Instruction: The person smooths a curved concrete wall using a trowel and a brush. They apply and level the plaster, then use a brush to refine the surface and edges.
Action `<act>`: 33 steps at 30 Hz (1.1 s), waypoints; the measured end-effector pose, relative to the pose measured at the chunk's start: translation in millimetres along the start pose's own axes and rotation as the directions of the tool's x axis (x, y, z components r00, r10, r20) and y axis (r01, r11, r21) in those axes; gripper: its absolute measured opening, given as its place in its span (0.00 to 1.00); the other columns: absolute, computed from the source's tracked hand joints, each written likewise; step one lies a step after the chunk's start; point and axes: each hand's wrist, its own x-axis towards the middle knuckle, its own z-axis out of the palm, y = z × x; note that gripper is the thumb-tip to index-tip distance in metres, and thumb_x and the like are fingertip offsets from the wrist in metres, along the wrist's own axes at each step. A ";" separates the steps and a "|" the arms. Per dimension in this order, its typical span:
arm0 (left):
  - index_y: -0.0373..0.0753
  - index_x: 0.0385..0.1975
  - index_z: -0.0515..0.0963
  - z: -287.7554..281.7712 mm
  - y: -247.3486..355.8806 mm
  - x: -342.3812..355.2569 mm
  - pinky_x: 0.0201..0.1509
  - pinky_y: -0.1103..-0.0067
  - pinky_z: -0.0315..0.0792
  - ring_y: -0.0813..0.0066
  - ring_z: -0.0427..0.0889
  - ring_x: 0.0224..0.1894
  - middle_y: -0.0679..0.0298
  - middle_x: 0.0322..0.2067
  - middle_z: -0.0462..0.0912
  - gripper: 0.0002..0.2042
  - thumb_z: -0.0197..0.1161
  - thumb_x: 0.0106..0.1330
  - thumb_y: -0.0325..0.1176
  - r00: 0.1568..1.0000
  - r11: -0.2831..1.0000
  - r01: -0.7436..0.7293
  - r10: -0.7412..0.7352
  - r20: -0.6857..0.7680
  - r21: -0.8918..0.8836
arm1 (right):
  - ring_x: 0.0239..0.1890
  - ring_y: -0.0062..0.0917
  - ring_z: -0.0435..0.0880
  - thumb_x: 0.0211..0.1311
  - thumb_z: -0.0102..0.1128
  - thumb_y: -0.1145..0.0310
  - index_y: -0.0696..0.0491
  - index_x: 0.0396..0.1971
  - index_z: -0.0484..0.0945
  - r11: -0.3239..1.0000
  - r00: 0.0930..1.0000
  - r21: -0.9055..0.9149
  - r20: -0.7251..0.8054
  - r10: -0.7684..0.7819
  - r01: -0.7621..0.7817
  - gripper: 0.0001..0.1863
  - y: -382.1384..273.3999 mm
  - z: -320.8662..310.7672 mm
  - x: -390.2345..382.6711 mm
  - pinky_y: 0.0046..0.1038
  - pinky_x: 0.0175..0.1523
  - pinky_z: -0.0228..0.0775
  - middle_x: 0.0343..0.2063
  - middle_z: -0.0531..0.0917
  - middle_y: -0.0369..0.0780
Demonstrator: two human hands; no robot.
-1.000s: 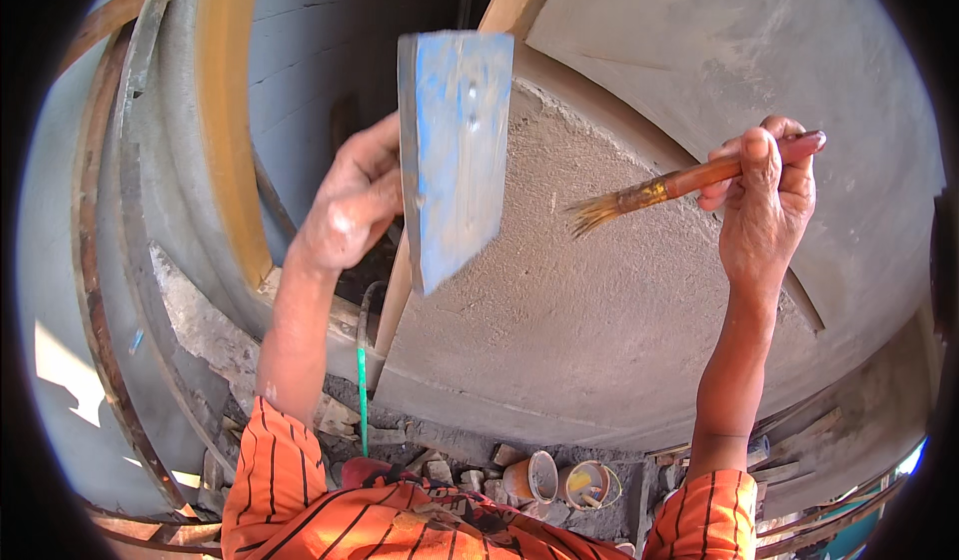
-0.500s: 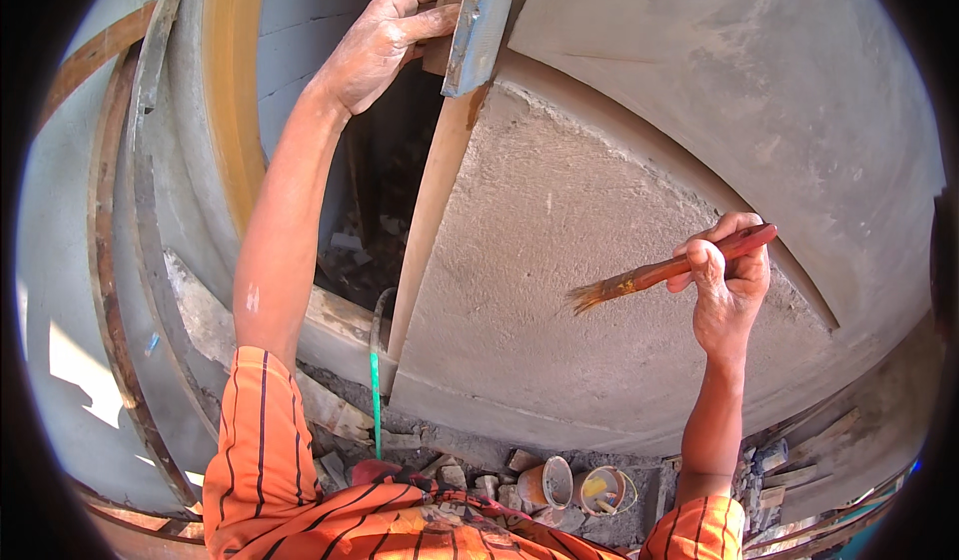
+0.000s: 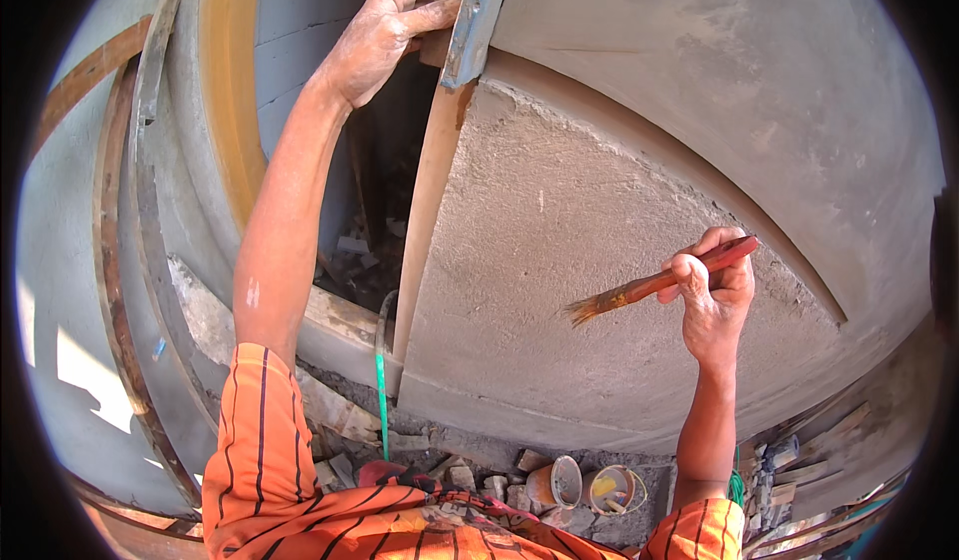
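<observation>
My right hand point(image 3: 714, 295) is closed round a paintbrush point(image 3: 649, 286) with a red handle and worn, stained bristles. The bristles point left, in front of a rough grey plastered wall panel point(image 3: 539, 230); I cannot tell whether they touch it. Up at the opening's edge, my left hand point(image 3: 385, 40) is closed on a short wooden piece point(image 3: 440, 42), fingertips partly hidden. Beside that piece stands a blue-grey straight-edge bar point(image 3: 478, 25) along the panel's corner. A pale wooden strip point(image 3: 425, 210) runs down the corner below it.
Rubble lies along the wall's foot, with two buckets, one orange-brown point(image 3: 554, 483) and one with a yellowish inside point(image 3: 612, 490). A green hose point(image 3: 382, 400) hangs near the dark opening point(image 3: 375, 230). Long boards point(image 3: 110, 250) lean at the left. A recessed groove point(image 3: 689, 150) crosses the wall.
The right hand and paintbrush have shifted slightly left. The view has moved a little, so the wall's corner appears further left. My left hand stays at the wooden piece.
</observation>
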 end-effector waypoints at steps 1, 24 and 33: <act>0.36 0.50 0.73 -1.6 -1.0 0.8 0.31 0.89 0.67 0.88 0.74 0.29 0.73 0.31 0.78 0.15 0.59 0.66 0.36 1.000 1.000 0.010 -0.010 0.009 0.004 | 0.23 0.13 0.77 0.58 0.65 0.73 0.56 0.32 0.67 1.000 1.000 0.000 -0.006 0.000 0.000 0.13 1.8 -0.5 -0.7 0.14 0.26 0.71 0.26 0.74 0.34; 0.34 0.48 0.74 8.4 7.0 26.0 0.45 0.84 0.72 0.84 0.78 0.39 0.68 0.38 0.81 0.15 0.57 0.67 0.35 0.996 0.997 -0.077 0.077 -0.055 -0.004 | 0.21 0.14 0.77 0.59 0.65 0.71 0.55 0.31 0.66 0.996 0.992 -0.024 -0.090 0.083 -0.086 0.13 15.4 -24.0 -26.9 0.14 0.25 0.68 0.23 0.73 0.33; 0.36 0.46 0.76 0.9 19.6 58.7 0.43 0.84 0.72 0.84 0.79 0.37 0.70 0.36 0.81 0.14 0.56 0.67 0.37 0.994 0.995 -0.101 0.101 -0.042 0.005 | 0.21 0.14 0.76 0.58 0.65 0.72 0.54 0.32 0.66 0.990 0.984 -0.048 -0.120 0.129 -0.136 0.13 16.7 -34.2 -38.1 0.14 0.24 0.68 0.24 0.74 0.33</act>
